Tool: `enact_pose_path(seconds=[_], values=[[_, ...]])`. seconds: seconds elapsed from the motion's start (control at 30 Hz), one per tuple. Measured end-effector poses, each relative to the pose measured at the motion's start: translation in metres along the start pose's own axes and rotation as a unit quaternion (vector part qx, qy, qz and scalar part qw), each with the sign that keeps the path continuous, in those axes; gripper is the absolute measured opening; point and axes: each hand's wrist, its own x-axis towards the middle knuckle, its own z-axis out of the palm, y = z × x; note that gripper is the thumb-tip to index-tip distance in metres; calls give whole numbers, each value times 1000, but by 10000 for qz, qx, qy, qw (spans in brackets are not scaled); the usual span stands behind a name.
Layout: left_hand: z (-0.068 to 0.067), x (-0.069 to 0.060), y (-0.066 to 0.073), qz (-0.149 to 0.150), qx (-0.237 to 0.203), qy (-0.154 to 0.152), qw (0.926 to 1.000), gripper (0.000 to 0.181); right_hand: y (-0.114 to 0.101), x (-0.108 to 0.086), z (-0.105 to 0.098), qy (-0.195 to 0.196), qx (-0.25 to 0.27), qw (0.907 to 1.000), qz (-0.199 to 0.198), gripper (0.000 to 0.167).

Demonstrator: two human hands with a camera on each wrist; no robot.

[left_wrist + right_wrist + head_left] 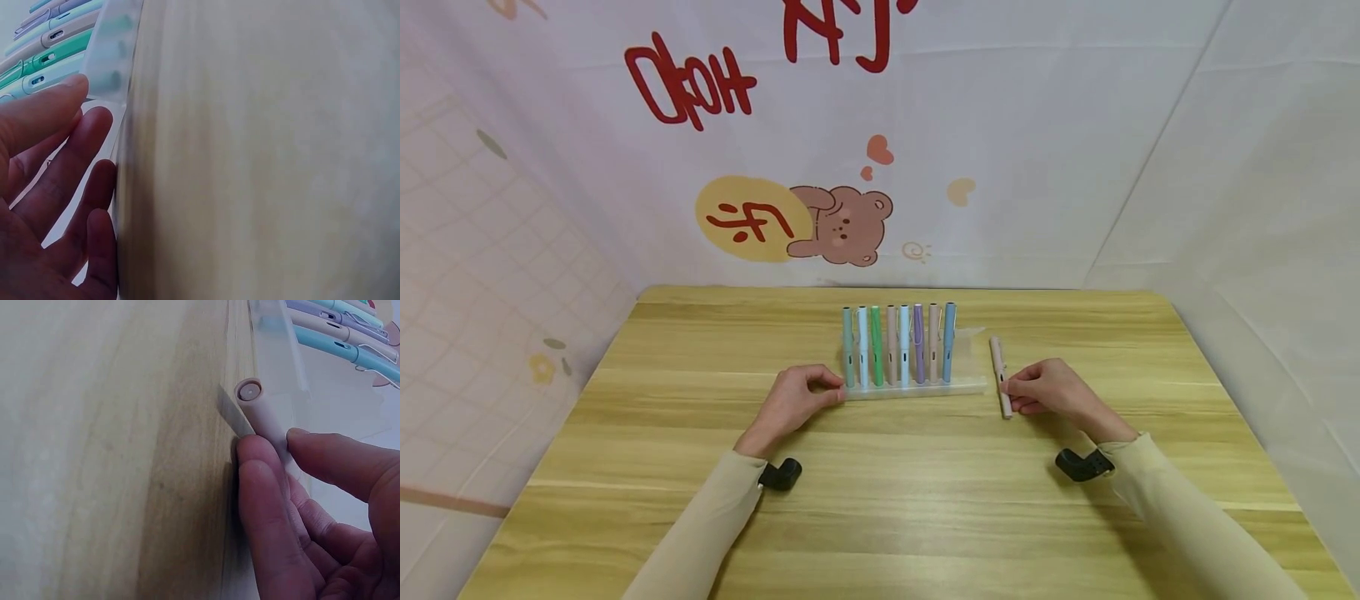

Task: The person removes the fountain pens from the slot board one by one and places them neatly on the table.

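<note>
pale pink pen (999,367); green pen (876,342); purple pen (918,350); wood-grain table (910,508); beige sleeves (700,525)

The left hand (50,190) is showing at 8 o'clock, with its fingers bending a little. Its thumb is pointing toward 2 o'clock, right by the corner of a see-through holder (127,37) at 11 o'clock. At 10 o'clock, pens are lying side by side in the picture: a pale blue-green pen (56,73) nearest the thumb, then a green pen (65,51), a beige pen (78,25), a light blue pen (72,17) and a purple pen (53,14). The blurry wooden table (262,150) is filling 12 to 6 o'clock.
</note>
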Motion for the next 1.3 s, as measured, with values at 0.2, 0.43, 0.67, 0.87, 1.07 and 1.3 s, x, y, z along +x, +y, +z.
enact_pose_path(seconds=[0.2, 0.43, 0.67, 0.87, 1.07, 1.3], values=[[-1, -1, 1, -28, -32, -29, 10000, 9, -1, 1, 0, 45, -32, 9999, 89, 33], [-1, 0, 1, -31, 3, -15, 10000, 8, 0, 0, 0, 77, 34, 9999, 109, 33], [1, -1, -1, -10, -24, 0, 10000, 8, 5, -5, 2, 270, 171, 9995, -19, 36], [1, -1, -3, 18, -124, 35, 9999, 9, 6, -10, 5, 743, 203, 9966, -280, 38], [1, -1, -3, -15, -152, 51, 9999, 9, 0, -17, 11, 983, 409, 9921, -665, 44], [2, -1, -3, -71, -181, 6, 9998, 9, -7, -15, 25, 1142, 967, 9785, -1420, 48]])
